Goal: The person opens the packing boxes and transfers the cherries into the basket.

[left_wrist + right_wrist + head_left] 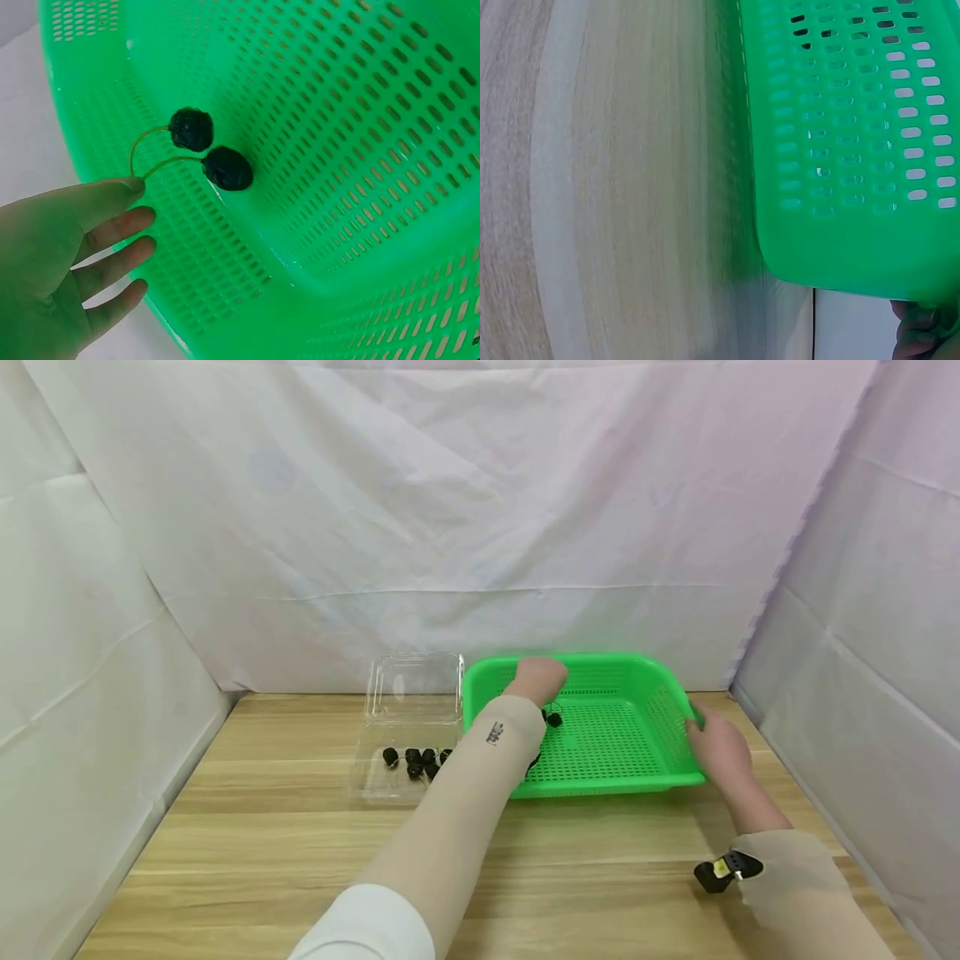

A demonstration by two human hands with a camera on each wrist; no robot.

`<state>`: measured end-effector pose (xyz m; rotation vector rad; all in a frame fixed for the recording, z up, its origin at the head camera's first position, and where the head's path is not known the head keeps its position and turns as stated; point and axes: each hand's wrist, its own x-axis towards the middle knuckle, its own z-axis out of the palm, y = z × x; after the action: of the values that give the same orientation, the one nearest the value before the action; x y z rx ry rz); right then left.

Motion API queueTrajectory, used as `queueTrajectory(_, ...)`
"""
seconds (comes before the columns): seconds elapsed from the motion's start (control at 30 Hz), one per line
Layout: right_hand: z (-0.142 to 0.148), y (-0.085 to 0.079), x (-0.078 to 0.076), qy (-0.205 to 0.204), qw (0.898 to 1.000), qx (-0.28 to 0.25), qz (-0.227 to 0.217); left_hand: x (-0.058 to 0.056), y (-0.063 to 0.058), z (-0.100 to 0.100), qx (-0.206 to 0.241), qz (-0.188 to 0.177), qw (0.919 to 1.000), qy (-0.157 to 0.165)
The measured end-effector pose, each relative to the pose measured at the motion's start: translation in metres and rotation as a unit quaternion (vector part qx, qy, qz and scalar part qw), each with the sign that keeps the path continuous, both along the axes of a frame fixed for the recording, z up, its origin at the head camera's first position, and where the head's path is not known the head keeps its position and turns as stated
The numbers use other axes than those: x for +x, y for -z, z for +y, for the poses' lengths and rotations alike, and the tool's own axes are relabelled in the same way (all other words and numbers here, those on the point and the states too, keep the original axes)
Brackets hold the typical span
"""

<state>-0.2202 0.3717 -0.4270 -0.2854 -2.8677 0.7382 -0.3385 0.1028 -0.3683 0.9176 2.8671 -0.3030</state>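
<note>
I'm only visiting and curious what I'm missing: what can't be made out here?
Head view: the beige left sleeve covers part of the green perforated plastic basket, so its small black stemmed fruits can't be counted.
Head view: the dark marking on that sleeve is too small to read.
Right wrist view: the frame edge cuts off most of the right hand.

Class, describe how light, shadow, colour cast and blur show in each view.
Head: soft, fairly even light, a green tint on the white cloth behind the basket; left wrist: green cast over the fingers, small glints on the basket; right wrist: green-tinged shadow on the table beside the basket, wood grain looking soft and streaky.
</note>
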Motion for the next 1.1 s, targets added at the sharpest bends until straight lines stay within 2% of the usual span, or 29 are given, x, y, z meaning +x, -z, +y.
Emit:
queueTrajectory(0.17,-0.001,0.0,0.002,-0.001,1.0,0.001,-0.001,0.006,0.003,-0.002,-0.009,0.021,0.9997,0.009)
queueTrajectory(0.33,0.0,-0.001,0.002,0.002,1.0,-0.005,-0.01,0.004,0.003,-0.003,-0.008,0.019,0.9997,0.014)
queueTrajectory(0.5,0.001,-0.001,0.001,0.001,1.0,-0.003,-0.006,0.004,0.002,-0.003,-0.027,0.014,0.9993,0.024)
queueTrajectory(0.63,-0.001,-0.003,0.0,-0.001,1.0,-0.003,-0.003,0.005,-0.001,-0.003,-0.027,-0.003,0.9994,0.022)
queueTrajectory(0.73,-0.003,-0.003,-0.002,-0.003,1.0,-0.003,-0.006,0.004,-0.006,-0.008,0.001,-0.02,0.9997,0.016)
queueTrajectory(0.87,-0.005,-0.003,-0.005,-0.004,1.0,-0.003,-0.006,-0.004,-0.007,-0.018,0.079,-0.049,0.9957,-0.008)
queueTrajectory(1.03,-0.005,0.0,-0.009,-0.009,1.0,-0.01,-0.009,-0.02,-0.002,-0.036,0.172,-0.067,0.9815,-0.051)
queueTrajectory(1.1,-0.005,0.001,-0.011,-0.009,1.0,-0.01,-0.012,-0.022,-0.002,-0.043,0.212,-0.072,0.9724,-0.067)
